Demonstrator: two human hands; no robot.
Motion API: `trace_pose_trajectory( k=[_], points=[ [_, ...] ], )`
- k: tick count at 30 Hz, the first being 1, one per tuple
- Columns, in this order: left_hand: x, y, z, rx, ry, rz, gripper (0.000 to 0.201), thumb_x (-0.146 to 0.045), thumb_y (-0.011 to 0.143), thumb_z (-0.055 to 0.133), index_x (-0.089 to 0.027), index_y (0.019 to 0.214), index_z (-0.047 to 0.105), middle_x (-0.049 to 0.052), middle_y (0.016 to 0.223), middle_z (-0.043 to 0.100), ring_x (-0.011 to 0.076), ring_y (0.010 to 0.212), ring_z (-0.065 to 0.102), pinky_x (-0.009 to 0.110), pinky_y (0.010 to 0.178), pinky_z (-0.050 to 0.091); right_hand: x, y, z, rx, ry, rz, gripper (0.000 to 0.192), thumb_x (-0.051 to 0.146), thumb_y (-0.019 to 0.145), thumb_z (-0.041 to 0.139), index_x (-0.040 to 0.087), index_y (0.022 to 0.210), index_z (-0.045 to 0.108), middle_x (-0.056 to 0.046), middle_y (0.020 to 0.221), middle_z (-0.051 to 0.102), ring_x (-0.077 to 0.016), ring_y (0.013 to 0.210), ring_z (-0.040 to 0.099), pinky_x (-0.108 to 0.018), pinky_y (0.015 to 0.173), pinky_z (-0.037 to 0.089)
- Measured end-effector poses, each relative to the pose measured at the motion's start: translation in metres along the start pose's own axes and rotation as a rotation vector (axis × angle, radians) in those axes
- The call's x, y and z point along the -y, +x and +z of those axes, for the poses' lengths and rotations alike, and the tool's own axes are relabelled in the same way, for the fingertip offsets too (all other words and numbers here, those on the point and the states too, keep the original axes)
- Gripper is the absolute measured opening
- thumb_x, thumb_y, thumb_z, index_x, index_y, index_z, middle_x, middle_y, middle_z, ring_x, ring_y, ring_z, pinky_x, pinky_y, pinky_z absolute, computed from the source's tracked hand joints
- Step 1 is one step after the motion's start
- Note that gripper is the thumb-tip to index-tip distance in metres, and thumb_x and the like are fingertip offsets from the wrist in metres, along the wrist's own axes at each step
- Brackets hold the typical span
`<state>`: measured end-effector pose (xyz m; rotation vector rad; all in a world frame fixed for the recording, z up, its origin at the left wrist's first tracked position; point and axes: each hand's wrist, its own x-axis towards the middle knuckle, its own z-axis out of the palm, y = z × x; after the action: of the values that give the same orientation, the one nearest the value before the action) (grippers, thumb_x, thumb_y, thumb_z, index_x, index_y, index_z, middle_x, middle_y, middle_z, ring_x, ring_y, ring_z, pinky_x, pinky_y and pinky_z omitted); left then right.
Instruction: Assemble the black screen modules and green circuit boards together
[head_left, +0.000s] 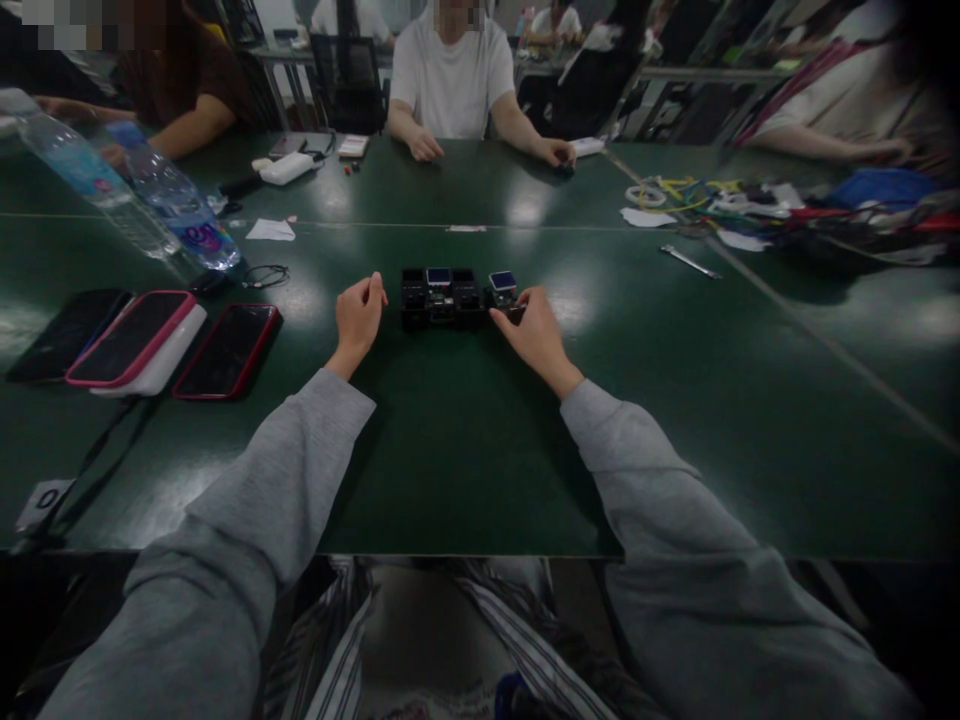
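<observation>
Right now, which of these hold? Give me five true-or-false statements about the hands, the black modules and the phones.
1. The right hand touches the small black module. True.
2. The left hand grips a water bottle. False: the water bottles stand apart, far left; the hand is beside the black module block.
3. Three phones lie left of the hands. True.
4. The phones' screens are lit. False: they are dark.
5. A person in a white shirt sits across the table. True.

Head-worn view — looks forward-down over green table (465,450), close.
</observation>
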<state>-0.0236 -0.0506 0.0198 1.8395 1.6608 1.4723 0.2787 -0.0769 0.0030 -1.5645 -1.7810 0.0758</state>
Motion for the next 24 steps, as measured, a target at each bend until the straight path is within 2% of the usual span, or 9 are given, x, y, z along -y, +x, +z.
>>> trace_pose_trajectory(
  k=[4, 8, 11, 13, 15, 17, 20, 22, 24],
  points=[
    [0.003, 0.001, 0.002, 0.014, 0.019, 0.020, 0.052, -0.051, 0.100, 0.042, -0.022, 0.057, 0.041, -0.001, 0.055, 0.043, 0.0140, 0.056, 0.043, 0.031, 0.059, 0.033, -0.002, -0.001, 0.002, -0.004, 0.028, -0.052, 0.043, 0.039, 0.087, 0.056, 0.018, 0.124, 0.046, -0.018, 0.116, 0.063, -0.0344, 0.107, 0.062, -0.054, 0.093, 0.053],
    [0.004, 0.001, 0.003, 0.031, 0.025, 0.025, 0.051, -0.047, 0.098, 0.045, -0.022, 0.056, 0.033, -0.002, 0.054, 0.035, 0.0128, 0.053, 0.033, 0.033, 0.057, 0.024, -0.001, -0.004, 0.001, 0.006, 0.038, -0.069, 0.042, 0.032, 0.089, 0.053, 0.015, 0.127, 0.050, -0.019, 0.124, 0.062, -0.0345, 0.116, 0.060, -0.055, 0.101, 0.049],
    [0.003, 0.001, 0.003, 0.069, 0.025, 0.019, 0.049, -0.042, 0.096, 0.049, -0.021, 0.056, 0.029, -0.003, 0.054, 0.030, 0.0115, 0.051, 0.029, 0.033, 0.056, 0.021, 0.003, -0.012, -0.009, 0.040, 0.065, -0.089, 0.043, 0.032, 0.090, 0.053, 0.014, 0.129, 0.052, -0.019, 0.126, 0.062, -0.0338, 0.117, 0.060, -0.054, 0.102, 0.050],
    [0.002, 0.000, 0.002, 0.090, 0.031, 0.015, 0.049, -0.039, 0.094, 0.051, -0.021, 0.056, 0.026, -0.004, 0.054, 0.027, 0.0108, 0.051, 0.027, 0.033, 0.057, 0.020, 0.006, -0.024, -0.023, 0.089, 0.091, -0.108, 0.043, 0.035, 0.091, 0.055, 0.015, 0.130, 0.053, -0.018, 0.125, 0.063, -0.0337, 0.115, 0.062, -0.054, 0.100, 0.051],
    [0.002, 0.000, 0.002, 0.102, 0.039, 0.011, 0.049, -0.037, 0.094, 0.052, -0.021, 0.056, 0.025, -0.004, 0.054, 0.026, 0.0104, 0.051, 0.026, 0.033, 0.058, 0.020, 0.005, -0.043, -0.046, 0.166, 0.131, -0.129, 0.045, 0.040, 0.092, 0.057, 0.018, 0.131, 0.054, -0.016, 0.125, 0.064, -0.0329, 0.112, 0.064, -0.053, 0.098, 0.052],
    [0.001, -0.001, 0.003, 0.107, 0.041, 0.005, 0.049, -0.036, 0.094, 0.052, -0.021, 0.056, 0.025, -0.005, 0.054, 0.026, 0.0102, 0.052, 0.026, 0.033, 0.058, 0.020, -0.007, -0.070, -0.079, 0.272, 0.163, -0.124, 0.048, 0.045, 0.093, 0.059, 0.021, 0.135, 0.053, -0.014, 0.125, 0.065, -0.0317, 0.109, 0.065, -0.052, 0.096, 0.054],
    [0.000, 0.000, 0.003, 0.116, 0.024, -0.001, 0.049, -0.035, 0.094, 0.052, -0.021, 0.056, 0.025, -0.005, 0.054, 0.026, 0.0100, 0.052, 0.025, 0.033, 0.058, 0.020, -0.052, -0.119, -0.146, 0.384, 0.128, -0.013, 0.053, 0.053, 0.094, 0.060, 0.031, 0.141, 0.051, -0.011, 0.126, 0.065, -0.0332, 0.108, 0.066, -0.052, 0.093, 0.055],
    [0.000, -0.001, 0.003, 0.123, 0.019, 0.005, 0.049, -0.035, 0.093, 0.053, -0.021, 0.056, 0.025, -0.005, 0.054, 0.026, 0.0099, 0.052, 0.026, 0.032, 0.058, 0.020, -0.090, -0.149, -0.193, 0.315, 0.011, 0.108, 0.052, 0.058, 0.092, 0.061, 0.038, 0.139, 0.054, -0.013, 0.120, 0.067, -0.0359, 0.102, 0.067, -0.053, 0.084, 0.056],
    [0.000, -0.001, 0.002, 0.128, 0.022, 0.013, 0.049, -0.034, 0.093, 0.053, -0.021, 0.056, 0.024, -0.005, 0.054, 0.026, 0.0099, 0.052, 0.026, 0.032, 0.059, 0.020, -0.115, -0.170, -0.228, 0.162, -0.110, 0.159, 0.050, 0.065, 0.090, 0.060, 0.048, 0.137, 0.054, -0.013, 0.112, 0.067, -0.0374, 0.089, 0.067, -0.056, 0.071, 0.054]
  ],
)
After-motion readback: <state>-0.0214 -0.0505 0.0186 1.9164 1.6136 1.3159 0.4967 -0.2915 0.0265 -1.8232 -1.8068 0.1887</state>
